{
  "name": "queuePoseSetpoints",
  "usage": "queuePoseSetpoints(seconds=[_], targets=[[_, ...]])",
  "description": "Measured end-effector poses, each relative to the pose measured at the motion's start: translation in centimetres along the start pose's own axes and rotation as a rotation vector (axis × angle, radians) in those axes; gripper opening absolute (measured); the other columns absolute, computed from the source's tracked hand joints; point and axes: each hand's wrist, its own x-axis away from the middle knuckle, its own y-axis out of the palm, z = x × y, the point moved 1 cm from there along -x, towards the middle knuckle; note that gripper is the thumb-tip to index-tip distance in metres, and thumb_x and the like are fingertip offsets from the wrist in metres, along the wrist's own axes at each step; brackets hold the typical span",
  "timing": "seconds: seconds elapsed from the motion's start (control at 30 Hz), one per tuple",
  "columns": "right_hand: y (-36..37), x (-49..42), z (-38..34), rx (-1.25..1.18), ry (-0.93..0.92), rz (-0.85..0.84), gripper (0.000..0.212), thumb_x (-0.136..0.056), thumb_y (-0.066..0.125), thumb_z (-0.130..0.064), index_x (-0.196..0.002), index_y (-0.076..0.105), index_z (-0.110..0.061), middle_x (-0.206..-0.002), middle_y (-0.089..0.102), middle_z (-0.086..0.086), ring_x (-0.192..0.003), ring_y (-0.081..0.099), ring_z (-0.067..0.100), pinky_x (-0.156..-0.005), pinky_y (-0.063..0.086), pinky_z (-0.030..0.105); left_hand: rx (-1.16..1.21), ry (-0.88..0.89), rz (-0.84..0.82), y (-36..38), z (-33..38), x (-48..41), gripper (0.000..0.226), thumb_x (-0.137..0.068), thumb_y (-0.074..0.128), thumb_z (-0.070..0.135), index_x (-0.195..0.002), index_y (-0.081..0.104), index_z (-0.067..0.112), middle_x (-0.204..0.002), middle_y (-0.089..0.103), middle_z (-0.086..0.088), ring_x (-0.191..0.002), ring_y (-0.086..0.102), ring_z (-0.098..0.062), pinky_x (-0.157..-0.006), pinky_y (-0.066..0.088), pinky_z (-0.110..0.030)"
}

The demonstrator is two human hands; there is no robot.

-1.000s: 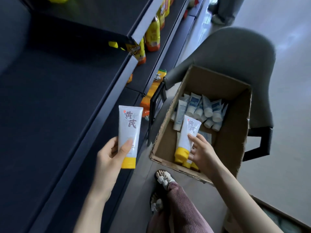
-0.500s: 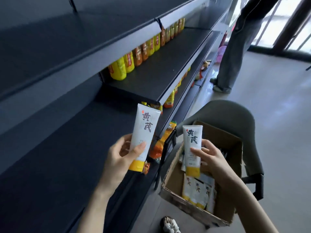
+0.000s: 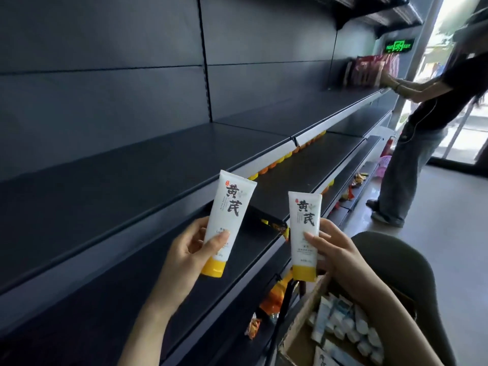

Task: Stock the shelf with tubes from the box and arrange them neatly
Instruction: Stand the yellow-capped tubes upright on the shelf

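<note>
My left hand (image 3: 184, 257) grips a white tube with a yellow cap (image 3: 227, 215), cap down, in front of the dark shelf (image 3: 132, 167). Just to its right, my right hand (image 3: 335, 254) holds a second, matching tube (image 3: 304, 228), also cap down. Both tubes stand upright at about the same height, a short gap between them. The cardboard box (image 3: 298, 336) sits at the lower right on a grey chair, with several white and blue tubes (image 3: 343, 323) lying inside.
The wide shelf board ahead is bare. Yellow and orange bottles (image 3: 285, 157) line the shelf below it. Snack packets (image 3: 253, 328) lie on lower shelves. Another person (image 3: 412, 143) stands at the far right, handling red packets (image 3: 369, 71). The grey chair back (image 3: 396, 260) is beside my right arm.
The view has swung up from the box to the shelves. My right hand has lifted its tube out of the box to beside the left tube, which has also risen.
</note>
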Motion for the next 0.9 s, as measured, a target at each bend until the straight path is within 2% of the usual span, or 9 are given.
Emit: queuePoseSetpoints(seconds=[0.2, 0.27, 0.37, 0.47, 0.67, 0.8, 0.9], targets=[[0.7, -2.0, -2.8, -0.007, -0.059, -0.092, 0.038, -0.075, 0.066, -0.025, -0.113, 0.062, -0.020, -0.101, 0.072, 0.005, -0.089, 0.071, 0.022, -0.063, 0.058, 0.034, -0.026, 0.063, 0.195, -2.3, 3.4, 2.3, 0.028, -0.071, 0.070, 0.047, -0.099, 0.068, 0.044, -0.100, 0.072, 0.012, -0.088, 0.067, -0.001, -0.066, 0.048, -0.007], [1.2, -2.7, -3.3, -0.025, -0.074, -0.154, 0.037, -0.076, 0.065, -0.025, -0.113, 0.063, -0.021, -0.103, 0.072, 0.005, -0.090, 0.071, 0.022, -0.062, 0.057, 0.034, -0.042, 0.086, 0.309, -3.0, 4.4, 3.7, 0.025, -0.073, 0.070, 0.043, -0.098, 0.068, 0.042, -0.100, 0.072, 0.012, -0.088, 0.067, -0.001, -0.067, 0.048, -0.008], [2.1, -3.5, -4.4, -0.041, -0.086, -0.259, 0.033, -0.076, 0.066, -0.028, -0.108, 0.066, -0.025, -0.104, 0.072, 0.006, -0.091, 0.070, 0.022, -0.062, 0.057, 0.034, -0.014, 0.106, 0.485, -3.6, 5.7, 5.9, 0.029, -0.071, 0.075, 0.042, -0.100, 0.068, 0.041, -0.105, 0.071, 0.011, -0.093, 0.067, -0.004, -0.077, 0.050, -0.021], [3.7, -3.9, -5.1, -0.046, -0.087, -0.368, 0.032, -0.077, 0.066, -0.028, -0.109, 0.065, -0.024, -0.106, 0.071, 0.008, -0.092, 0.070, 0.024, -0.063, 0.057, 0.034, 0.013, 0.136, 0.652, -3.8, 7.0, 8.5, 0.031, -0.068, 0.067, 0.045, -0.099, 0.069, 0.040, -0.106, 0.071, 0.010, -0.095, 0.067, -0.007, -0.082, 0.048, -0.034], [8.9, -3.5, -5.6, -0.093, -0.047, -0.562, 0.038, -0.075, 0.068, -0.029, -0.111, 0.064, -0.020, -0.106, 0.071, 0.010, -0.092, 0.070, 0.023, -0.064, 0.056, 0.034, -0.016, 0.177, 0.918, -4.3, 8.4, 15.7, 0.046, -0.065, 0.067, 0.043, -0.109, 0.066, 0.029, -0.106, 0.072, 0.008, -0.096, 0.068, -0.008, -0.074, 0.052, -0.032], [13.3, -2.4, -5.7, -0.141, -0.023, -0.678, 0.030, -0.076, 0.067, -0.030, -0.105, 0.068, -0.021, -0.104, 0.070, 0.011, -0.088, 0.069, 0.023, -0.062, 0.055, 0.034, -0.033, 0.227, 1.071, -5.7, 9.9, 20.4, 0.039, -0.070, 0.066, 0.040, -0.108, 0.066, 0.033, -0.106, 0.071, 0.008, -0.095, 0.068, -0.008, -0.075, 0.051, -0.035], [16.6, -1.2, -5.9, -0.174, -0.033, -0.704, 0.033, -0.077, 0.067, -0.030, -0.108, 0.067, -0.020, -0.102, 0.071, 0.011, -0.085, 0.070, 0.024, -0.060, 0.055, 0.032, -0.042, 0.271, 1.158, -7.2, 10.9, 23.1, 0.035, -0.073, 0.066, 0.037, -0.108, 0.065, 0.033, -0.108, 0.070, 0.008, -0.097, 0.068, -0.007, -0.075, 0.051, -0.035]])
